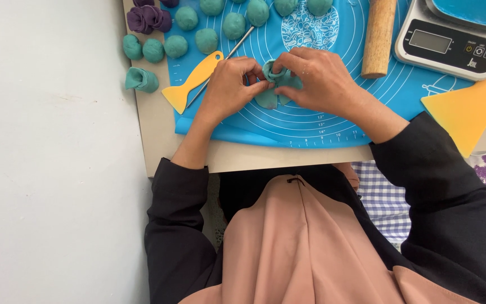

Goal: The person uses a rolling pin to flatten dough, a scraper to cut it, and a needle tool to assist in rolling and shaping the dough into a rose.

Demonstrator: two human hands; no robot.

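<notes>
My left hand (pixel 229 84) and my right hand (pixel 316 79) meet over a blue silicone mat (pixel 310 121). Together they pinch a rolled piece of teal dough (pixel 275 73), curled like a flower. Thin teal dough petals (pixel 268 100) lie flat on the mat just under my fingers. Both hands grip the same piece, thumbs and fingertips pressed against it.
Several teal dough balls (pixel 206 39) lie at the mat's top left, with a purple dough flower (pixel 148 18) and a finished teal roll (pixel 140 80). A yellow scraper (pixel 189 84), thin metal tool (pixel 237 48), wooden rolling pin (pixel 379 36), kitchen scale (pixel 451 42) and second yellow scraper (pixel 471 107) surround my hands.
</notes>
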